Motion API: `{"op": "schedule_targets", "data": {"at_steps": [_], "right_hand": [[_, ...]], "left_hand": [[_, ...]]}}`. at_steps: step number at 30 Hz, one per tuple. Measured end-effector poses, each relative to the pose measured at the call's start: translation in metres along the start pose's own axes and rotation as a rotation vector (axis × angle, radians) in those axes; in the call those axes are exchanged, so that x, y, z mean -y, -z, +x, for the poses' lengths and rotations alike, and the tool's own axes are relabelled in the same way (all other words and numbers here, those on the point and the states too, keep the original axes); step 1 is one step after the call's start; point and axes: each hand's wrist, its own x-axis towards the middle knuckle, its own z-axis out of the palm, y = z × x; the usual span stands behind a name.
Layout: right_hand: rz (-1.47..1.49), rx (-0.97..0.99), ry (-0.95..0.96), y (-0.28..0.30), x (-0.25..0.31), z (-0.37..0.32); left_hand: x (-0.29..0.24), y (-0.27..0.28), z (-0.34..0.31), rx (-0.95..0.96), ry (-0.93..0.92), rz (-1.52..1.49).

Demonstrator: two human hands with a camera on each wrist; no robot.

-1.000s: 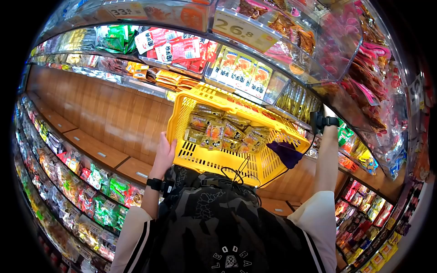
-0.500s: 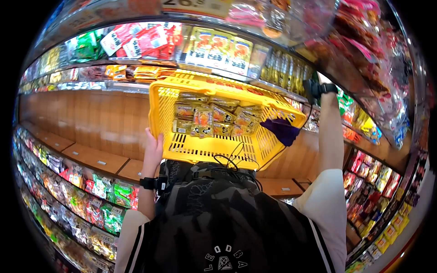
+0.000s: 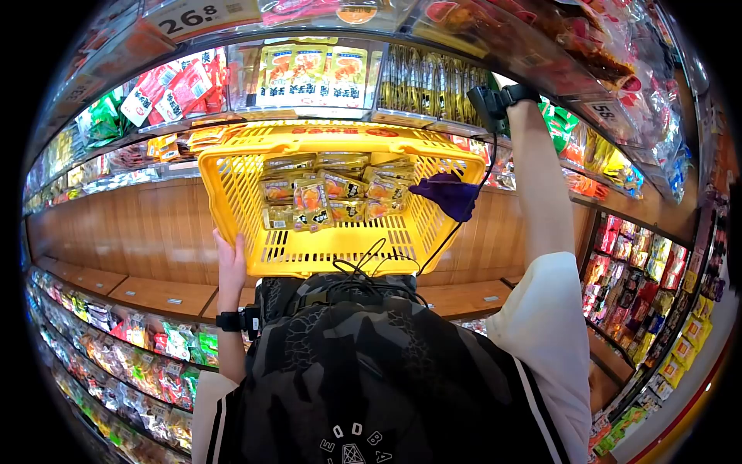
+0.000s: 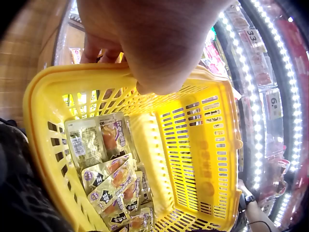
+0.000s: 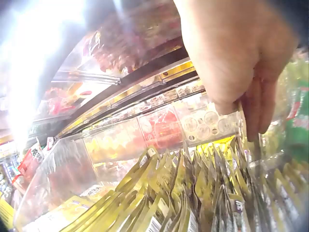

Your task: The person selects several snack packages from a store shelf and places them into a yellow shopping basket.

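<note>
My left hand [image 3: 231, 260] grips the left rim of a yellow basket [image 3: 309, 264], with the thumb inside the wall in the left wrist view. Several gold snack packets [image 4: 113, 183] lie in the basket, and a dark purple cloth [image 3: 448, 195] hangs at its right side. At the lit shelf, my right hand [image 5: 241, 58] reaches down over a row of upright gold packets [image 5: 178, 188]. Its fingers point downward, fairly straight, beside a clear divider at the row's right part. Whether a packet is between thumb and fingers cannot be told.
Red packets [image 3: 182, 87] and boxed gold-and-white packs [image 3: 311, 76] stand left of the gold row. An upper shelf with hanging bags [image 3: 610, 85] overhangs my right arm. Green packets [image 5: 298, 116] are to the right. A black cable [image 3: 464, 220] crosses the basket's right side.
The basket and both arms have shifted left in the head view as the shelves turned. My left hand keeps its grip on the rim; my right hand stays at the gold packets.
</note>
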Motion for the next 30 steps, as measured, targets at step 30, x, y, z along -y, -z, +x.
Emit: {"op": "schedule_targets", "data": {"at_steps": [30], "right_hand": [[0.12, 0.033, 0.008, -0.028, 0.019, 0.001]], "left_hand": [[0.005, 0.0, -0.001, -0.046, -0.009, 0.102]]}}
